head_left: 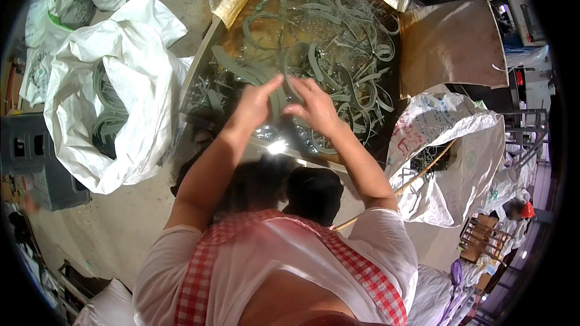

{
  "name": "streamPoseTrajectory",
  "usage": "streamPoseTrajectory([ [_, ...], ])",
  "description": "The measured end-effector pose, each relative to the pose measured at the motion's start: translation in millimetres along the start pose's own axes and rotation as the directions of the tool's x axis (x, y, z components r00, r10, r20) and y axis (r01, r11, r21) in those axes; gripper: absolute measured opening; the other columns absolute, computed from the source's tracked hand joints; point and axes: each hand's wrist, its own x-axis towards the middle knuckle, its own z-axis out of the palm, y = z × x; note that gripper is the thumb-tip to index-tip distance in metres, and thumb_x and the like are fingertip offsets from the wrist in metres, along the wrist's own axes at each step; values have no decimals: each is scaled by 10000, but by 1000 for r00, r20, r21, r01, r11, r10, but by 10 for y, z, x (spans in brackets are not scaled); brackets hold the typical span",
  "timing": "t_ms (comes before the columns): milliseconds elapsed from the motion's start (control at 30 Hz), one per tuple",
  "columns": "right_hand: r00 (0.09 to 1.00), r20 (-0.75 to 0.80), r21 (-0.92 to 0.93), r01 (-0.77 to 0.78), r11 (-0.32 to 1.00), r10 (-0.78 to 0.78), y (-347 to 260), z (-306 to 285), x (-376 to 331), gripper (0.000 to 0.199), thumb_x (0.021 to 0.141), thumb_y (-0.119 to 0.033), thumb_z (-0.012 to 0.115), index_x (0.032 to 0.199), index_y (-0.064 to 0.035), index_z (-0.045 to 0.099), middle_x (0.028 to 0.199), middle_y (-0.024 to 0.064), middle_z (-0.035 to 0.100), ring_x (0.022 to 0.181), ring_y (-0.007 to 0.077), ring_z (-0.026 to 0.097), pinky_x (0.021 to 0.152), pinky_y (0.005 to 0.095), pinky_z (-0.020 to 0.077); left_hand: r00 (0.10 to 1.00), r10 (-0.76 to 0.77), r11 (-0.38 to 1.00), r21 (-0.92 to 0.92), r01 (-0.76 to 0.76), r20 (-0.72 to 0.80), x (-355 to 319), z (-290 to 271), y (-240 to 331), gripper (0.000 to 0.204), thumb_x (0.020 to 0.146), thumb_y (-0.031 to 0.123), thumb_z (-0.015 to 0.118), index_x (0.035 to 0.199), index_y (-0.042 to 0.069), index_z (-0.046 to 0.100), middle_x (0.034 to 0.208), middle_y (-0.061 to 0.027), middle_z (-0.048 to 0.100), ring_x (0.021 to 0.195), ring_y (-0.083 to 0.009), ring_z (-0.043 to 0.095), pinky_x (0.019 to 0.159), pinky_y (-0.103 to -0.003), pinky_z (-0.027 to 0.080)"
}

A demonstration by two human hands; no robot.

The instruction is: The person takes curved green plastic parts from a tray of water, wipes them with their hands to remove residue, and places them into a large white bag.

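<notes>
In front of me, a tub (194, 78) of brownish water holds a tangle of flat, curling grey-green strips (362, 93). My left hand (256, 104) is closed on a bundle of strips (240, 70) just above the tangle, its thumb pointing up toward the far side. Close beside it, my right hand (315, 107) has its fingers bent around a looped strip (289, 60). A small gap separates the two hands. The strips' lower ends hang between my palms, partly hidden by my fingers.
To the left, an open white woven sack (142, 78) holds coiled strips, beside a dark plastic crate (42, 160). Another woven sack (468, 169) stands at the right, a thin stick (426, 170) leaning across it. A brownish board (453, 45) adjoins the tub's right side.
</notes>
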Motion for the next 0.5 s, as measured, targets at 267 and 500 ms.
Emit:
streamPoseTrajectory([
  [267, 865, 378, -587, 500, 637, -330, 218, -731, -87, 86, 659, -160, 564, 616, -147, 638, 839, -42, 572, 917, 171, 477, 892, 321, 343, 982, 109, 894, 418, -164, 154, -57, 82, 334, 277, 733, -42, 604, 1005, -13, 563, 1031, -137, 632, 926, -214, 615, 734, -342, 498],
  [500, 945, 176, -237, 313, 920, -276, 205, -459, 321, 233, 727, -45, 518, 958, -29, 497, 959, 140, 544, 920, 329, 507, 819, 392, 401, 886, -137, 843, 523, -130, 442, -184, 163, -277, 358, 716, 13, 636, 1066, 23, 561, 970, -56, 618, 912, -137, 578, 806, -295, 462],
])
